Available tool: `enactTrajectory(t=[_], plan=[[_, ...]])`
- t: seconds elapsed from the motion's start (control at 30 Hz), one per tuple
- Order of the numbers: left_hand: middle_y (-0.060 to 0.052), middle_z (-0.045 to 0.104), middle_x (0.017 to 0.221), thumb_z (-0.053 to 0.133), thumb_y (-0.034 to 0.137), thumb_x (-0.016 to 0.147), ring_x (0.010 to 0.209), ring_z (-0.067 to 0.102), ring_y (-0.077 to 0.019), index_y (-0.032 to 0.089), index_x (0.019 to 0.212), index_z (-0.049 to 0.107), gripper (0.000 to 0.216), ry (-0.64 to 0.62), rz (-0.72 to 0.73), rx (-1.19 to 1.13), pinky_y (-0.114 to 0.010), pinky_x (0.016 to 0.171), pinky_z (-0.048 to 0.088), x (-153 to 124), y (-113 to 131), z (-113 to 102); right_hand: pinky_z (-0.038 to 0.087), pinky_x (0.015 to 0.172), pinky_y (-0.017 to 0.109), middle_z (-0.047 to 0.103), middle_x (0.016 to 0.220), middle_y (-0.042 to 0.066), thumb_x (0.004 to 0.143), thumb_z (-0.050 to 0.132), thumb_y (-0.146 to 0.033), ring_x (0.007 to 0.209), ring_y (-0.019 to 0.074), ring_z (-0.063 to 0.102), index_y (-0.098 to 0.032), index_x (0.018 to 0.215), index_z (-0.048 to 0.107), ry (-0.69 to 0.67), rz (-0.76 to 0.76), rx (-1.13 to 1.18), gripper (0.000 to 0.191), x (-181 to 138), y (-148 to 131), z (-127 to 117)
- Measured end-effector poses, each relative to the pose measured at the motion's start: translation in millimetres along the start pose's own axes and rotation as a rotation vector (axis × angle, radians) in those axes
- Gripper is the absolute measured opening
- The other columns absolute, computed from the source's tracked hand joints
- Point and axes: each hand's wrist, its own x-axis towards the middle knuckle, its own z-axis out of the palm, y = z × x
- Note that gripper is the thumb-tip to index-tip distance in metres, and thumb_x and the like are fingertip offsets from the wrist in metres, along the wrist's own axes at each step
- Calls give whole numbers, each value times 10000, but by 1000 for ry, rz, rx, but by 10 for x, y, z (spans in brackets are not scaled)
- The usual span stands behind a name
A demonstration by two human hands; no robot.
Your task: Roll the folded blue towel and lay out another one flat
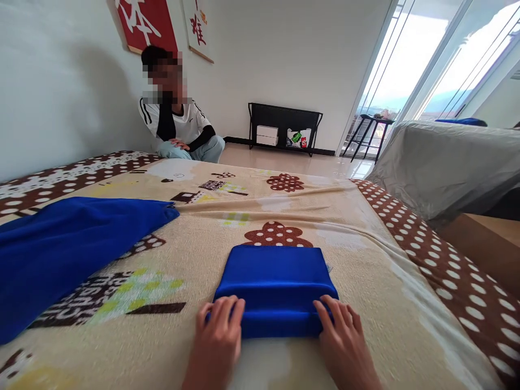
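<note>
Fleecy beige blanket (195, 254), printed with brown dotted flower shapes and patches of yellow-green, covers the bed that fills the lower view; its edges carry a brown band with white dots. On the left side of it lies a loose blue cloth (69, 249), spread flat with one corner pointing toward the middle. Beyond the bed a seated person (179, 127) in a white and black top sits on the pale floor against the white wall, under red and white hangings (148, 21). A low black rack (284, 127) stands at the far wall with a white box and a bag under it. To the right, a grey-covered piece of furniture (447, 162) sits near tall glass doors, and a small dark side table (371, 132) stands by the glass.

Close to the camera, a folded blue cloth (276, 290) lies on the blanket as a neat rectangle. The left hand (217, 333) rests on its near left corner, fingers bent over the edge. The right hand (345, 338) rests on its near right corner, fingers spread and laid flat on the fabric. Both hands are loosely open, pressing rather than clenching, though the thumbs are hidden, so a pinch of the near edge cannot be ruled out.
</note>
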Motion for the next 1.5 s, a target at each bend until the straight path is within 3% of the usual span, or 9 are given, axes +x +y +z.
enactTrajectory(t=[0.17, 0.37, 0.57, 0.77, 0.87, 1.03, 1.23, 1.37, 1.5], plan=[[-25, 728, 1197, 428, 76, 899, 1138, 641, -156, 152, 1228, 635, 396, 44, 365, -123, -294, 1026, 430, -51, 225, 168, 419, 1043, 279, 585, 1396, 0, 861, 374, -42, 1295, 131, 532, -163, 1419, 478, 5, -300, 167, 581, 61, -167, 68], [-52, 648, 1348, 509, 278, 943, 1233, 606, -191, 171, 1395, 526, 465, -27, 267, 43, -353, 1156, 323, -247, -316, 121, 508, 1007, 346, 563, 1402, 83, 932, 472, -209, 1270, 210, 572, -114, 1539, 282, -1, -176, 45, 643, -77, 57, 24], [-40, 636, 1364, 477, 179, 930, 1260, 588, -154, 165, 1425, 497, 495, -101, 355, -143, -280, 1059, 450, -79, -13, 156, 478, 1074, 312, 535, 1428, 22, 917, 434, -135, 1327, 164, 515, -158, 1469, 432, -71, -270, 217, 552, 163, -231, 86], [-66, 585, 1418, 492, 406, 964, 1267, 587, -234, 225, 1440, 481, 509, -188, 42, 7, -458, 1128, 374, -173, -399, 207, 490, 1067, 452, 516, 1436, 63, 996, 422, -356, 1306, 241, 539, -166, 1403, 529, -219, 62, 38, 462, 43, 211, 179], [-86, 648, 1340, 468, 254, 951, 1266, 587, -249, 186, 1360, 573, 427, -124, 108, 11, -504, 1191, 250, -97, -214, 200, 423, 1132, 470, 514, 1441, 69, 969, 429, -250, 1346, 242, 496, -154, 1380, 554, -205, 33, 94, 440, 119, 70, 126], [-46, 571, 1435, 432, 298, 976, 1289, 566, -181, 224, 1436, 486, 469, -271, 200, -188, -351, 1050, 452, 150, 174, 280, 455, 1105, 360, 508, 1447, 23, 961, 418, -227, 1341, 177, 500, -216, 1428, 505, -309, -44, 306, 475, 342, -171, 178], [-40, 534, 1472, 463, 442, 968, 1336, 519, -236, 252, 1487, 411, 554, -235, -110, -25, -437, 1121, 360, -155, -548, 348, 445, 1112, 444, 456, 1490, 55, 1014, 347, -343, 1379, 214, 454, -175, 1459, 459, -261, 191, 165, 488, 110, 349, 384], [-50, 590, 1418, 443, 358, 988, 1298, 550, -227, 259, 1450, 459, 473, -116, -31, 27, -454, 1170, 232, -238, -703, 272, 431, 1099, 454, 504, 1462, 46, 997, 388, -267, 1356, 214, 488, -184, 1379, 543, -135, 116, 138, 420, 17, 415, 284], [-80, 639, 1353, 537, 191, 925, 1208, 606, -225, 256, 1329, 581, 412, 17, 92, 48, -402, 1076, 318, -271, -634, 31, 424, 1047, 389, 604, 1369, 30, 921, 495, -162, 1266, 198, 568, -230, 1324, 570, 33, -29, 149, 415, -146, 444, 60]])
